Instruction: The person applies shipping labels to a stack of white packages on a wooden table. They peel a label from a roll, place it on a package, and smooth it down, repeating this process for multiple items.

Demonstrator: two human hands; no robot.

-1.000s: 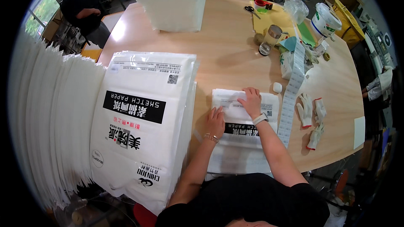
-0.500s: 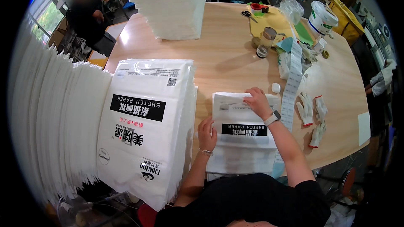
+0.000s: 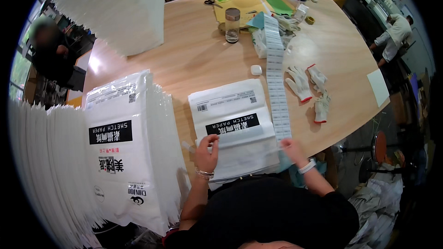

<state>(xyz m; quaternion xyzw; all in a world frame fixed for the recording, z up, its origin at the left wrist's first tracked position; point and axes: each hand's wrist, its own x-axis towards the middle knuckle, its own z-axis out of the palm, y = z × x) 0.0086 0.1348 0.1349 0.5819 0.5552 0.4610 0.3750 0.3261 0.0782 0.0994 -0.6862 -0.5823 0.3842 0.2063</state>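
In front of me on the table lies a printed white plastic bag of sketch paper point(image 3: 235, 97), with a clear plastic flap point(image 3: 247, 140) spread across its nearer half. My left hand point(image 3: 207, 154) is at the left edge of the flap, its fingers loosely curved and apart; a clear corner sticks out beside it. At the right edge, my right hand point(image 3: 295, 153) pinches the flap's corner between thumb and fingers. The hands are about a bag's width apart. The underside of the bag is hidden.
A tall stack of similar filled bags point(image 3: 117, 157) stands at my left, with more white stacks point(image 3: 46, 166) beyond. A strip of labels point(image 3: 275, 74) runs along the bag's right side. Work gloves point(image 3: 300, 83), a glass jar point(image 3: 232, 25) and scissors point(image 3: 212, 2) lie farther off. Two people stand away from the table.
My view has shifted to the right. Both hands have come nearer to me along the bag; the right has moved from its far edge to the near right edge, where it holds the flap.
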